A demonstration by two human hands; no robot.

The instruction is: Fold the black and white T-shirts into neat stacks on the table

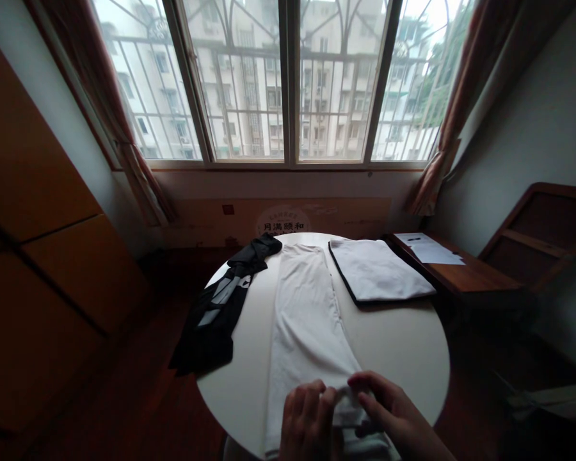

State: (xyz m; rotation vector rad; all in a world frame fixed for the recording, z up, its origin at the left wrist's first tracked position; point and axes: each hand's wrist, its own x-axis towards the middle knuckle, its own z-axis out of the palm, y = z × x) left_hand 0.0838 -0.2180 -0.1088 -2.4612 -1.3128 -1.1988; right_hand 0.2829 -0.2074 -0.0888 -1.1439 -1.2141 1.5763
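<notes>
A long white garment (307, 320) is laid lengthwise over the round white table (403, 346), with soft wrinkles along it. Its exact kind I cannot tell. At its near end, my left hand (308, 416) has its fingers curled over the cloth and gripping it. Just to the right, my right hand (388, 406) pinches the same end between thumb and fingers, where a part of the cloth is bunched up. The fingertips of the left hand are partly hidden.
A black garment with a grey-white print (211, 314) hangs partly over the table's left edge. White folded cloth with a black layer beneath (381, 272) lies at the back right. A wooden side table (484, 278) holds papers (429, 248) beside a wooden chair (542, 237).
</notes>
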